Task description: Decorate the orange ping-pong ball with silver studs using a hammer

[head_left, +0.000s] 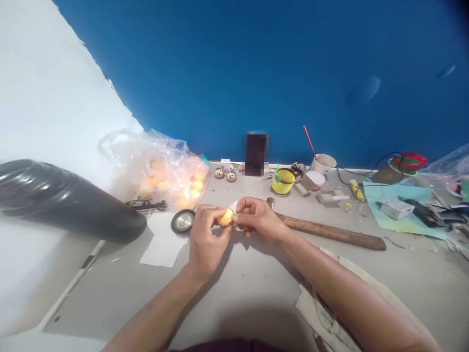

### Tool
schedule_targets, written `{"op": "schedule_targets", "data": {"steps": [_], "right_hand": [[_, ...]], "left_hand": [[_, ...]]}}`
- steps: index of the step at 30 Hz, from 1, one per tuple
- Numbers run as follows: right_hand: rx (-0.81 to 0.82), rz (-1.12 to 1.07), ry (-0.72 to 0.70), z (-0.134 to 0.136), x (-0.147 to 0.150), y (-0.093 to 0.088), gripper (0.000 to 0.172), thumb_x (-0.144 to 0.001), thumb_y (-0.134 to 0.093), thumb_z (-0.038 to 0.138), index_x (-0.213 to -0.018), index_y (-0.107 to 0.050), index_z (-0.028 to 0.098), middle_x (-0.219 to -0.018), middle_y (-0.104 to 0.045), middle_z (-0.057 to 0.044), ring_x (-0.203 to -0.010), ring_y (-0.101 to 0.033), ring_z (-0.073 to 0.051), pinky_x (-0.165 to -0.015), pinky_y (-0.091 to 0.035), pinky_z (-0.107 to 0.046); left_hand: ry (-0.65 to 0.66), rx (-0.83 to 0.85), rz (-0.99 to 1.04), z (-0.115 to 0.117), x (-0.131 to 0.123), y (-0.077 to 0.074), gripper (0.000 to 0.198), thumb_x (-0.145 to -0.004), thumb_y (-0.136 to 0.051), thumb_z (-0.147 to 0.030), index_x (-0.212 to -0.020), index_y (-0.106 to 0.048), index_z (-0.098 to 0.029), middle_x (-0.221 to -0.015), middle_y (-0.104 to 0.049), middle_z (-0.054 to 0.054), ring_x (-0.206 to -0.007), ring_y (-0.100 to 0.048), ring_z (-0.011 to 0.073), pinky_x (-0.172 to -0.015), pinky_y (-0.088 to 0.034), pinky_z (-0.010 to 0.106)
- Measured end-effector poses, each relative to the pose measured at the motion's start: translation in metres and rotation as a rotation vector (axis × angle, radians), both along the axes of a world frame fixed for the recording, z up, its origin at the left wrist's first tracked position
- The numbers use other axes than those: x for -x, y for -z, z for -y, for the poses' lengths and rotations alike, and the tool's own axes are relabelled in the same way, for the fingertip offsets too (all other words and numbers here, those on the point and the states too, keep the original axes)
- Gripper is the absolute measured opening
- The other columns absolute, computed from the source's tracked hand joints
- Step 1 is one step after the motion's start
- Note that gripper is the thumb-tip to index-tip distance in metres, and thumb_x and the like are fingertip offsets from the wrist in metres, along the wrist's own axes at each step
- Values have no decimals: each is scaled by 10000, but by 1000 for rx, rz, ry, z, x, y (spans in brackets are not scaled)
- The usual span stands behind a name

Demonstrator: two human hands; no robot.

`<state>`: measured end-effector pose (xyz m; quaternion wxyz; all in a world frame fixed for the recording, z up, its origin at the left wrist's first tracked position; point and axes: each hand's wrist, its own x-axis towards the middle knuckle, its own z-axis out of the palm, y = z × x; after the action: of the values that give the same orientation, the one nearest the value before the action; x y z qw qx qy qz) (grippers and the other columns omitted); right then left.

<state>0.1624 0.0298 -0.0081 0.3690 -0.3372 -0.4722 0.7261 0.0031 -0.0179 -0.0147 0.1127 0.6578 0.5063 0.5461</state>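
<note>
My left hand (207,239) grips a small yellow-orange ball (224,218) between thumb and fingers, above the middle of the table. Pinched closed at the ball's right edge is my right hand (261,221); whatever sits between its fingertips is hidden. A bit of white material (233,207) shows behind the fingers, and I cannot tell whether it is held. Left of my left hand lies a round black-rimmed object with a silver centre (183,222). A hammer with a wooden handle (333,231) rests behind my right forearm.
A clear plastic bag (164,146) of similar balls stands back left, near a large dark cylinder (69,200) and white paper (161,244). Along the blue wall are a yellow cup (283,183) and a white cup (324,163). Cloth (330,313) lies under my right forearm.
</note>
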Motion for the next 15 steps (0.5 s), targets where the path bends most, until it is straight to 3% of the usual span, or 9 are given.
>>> {"op": "schedule_targets", "data": {"steps": [4,7,11,15], "right_hand": [[-119,146,-5,1,-5,-7,352,-697,-849,387,-818,-578,197,-592,-638,34,-495,-488,-87,-455,-344,-196],[-93,84,-30,-4,-12,-4,360,-728,-825,451,-802,-585,192,-565,-594,42,-494,-479,-89,-468,-338,-203],[-39,-24,-42,-13,-18,3,409,-740,-793,534,-740,-582,183,-567,-570,30,-489,-458,-89,-462,-330,-216],[-110,146,14,-19,-24,-3,406,-732,-768,549,-732,-579,190,-575,-571,27,-488,-447,-96,-477,-324,-233]], "left_hand": [[124,366,376,1,-6,-4,253,-736,-766,-224,-926,-600,-206,-862,-652,16,-803,-679,184,-697,-553,303],[208,593,563,1,-9,-9,379,-692,-811,-253,-974,-563,-205,-809,-689,-3,-741,-701,179,-652,-547,280],[313,640,664,0,-6,-13,373,-714,-809,-267,-1004,-583,-204,-861,-697,3,-759,-691,166,-692,-551,291],[377,633,785,-1,-2,-13,284,-788,-756,-307,-1015,-632,-189,-942,-694,22,-736,-671,143,-702,-536,292]]}}
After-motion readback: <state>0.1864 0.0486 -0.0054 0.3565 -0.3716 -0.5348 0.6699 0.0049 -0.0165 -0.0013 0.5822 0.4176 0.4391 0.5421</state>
